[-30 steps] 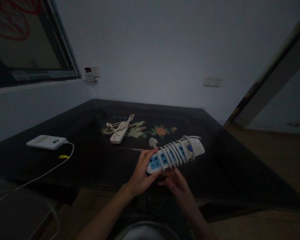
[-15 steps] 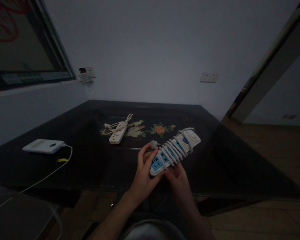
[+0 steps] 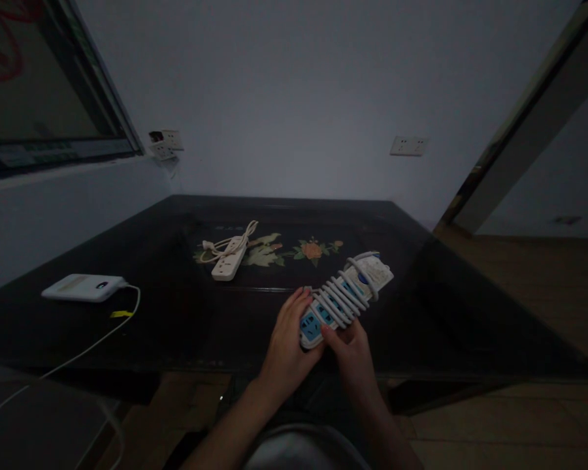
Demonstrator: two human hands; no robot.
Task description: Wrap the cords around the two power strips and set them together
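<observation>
A white power strip (image 3: 310, 328) with blue sockets is held tilted above the near part of the dark table, its far end pointing up to the right. Its grey cord (image 3: 340, 301) is wound round the middle in several turns. My left hand (image 3: 290, 329) is closed round the near left end, fingers along the far side; the plug is hidden behind them. Closed on the lower edge, my right hand (image 3: 351, 346) has its thumb on the socket face beside the cord. Farther back lies a smaller white power strip (image 3: 229, 263) with its own cord (image 3: 224, 248) bundled over it.
The black table (image 3: 176, 333) bears a painted flower pattern (image 3: 311, 250). At left lies a white power bank (image 3: 84, 287) with a white cable (image 3: 98, 341) running off the near edge, beside a yellow tag (image 3: 121, 314). A wall socket (image 3: 408, 145) is on the back wall.
The left fingers have moved over the plug and now cover it. The right thumb has come up onto the socket face. The cord's nearest turn has shifted away from the left end.
</observation>
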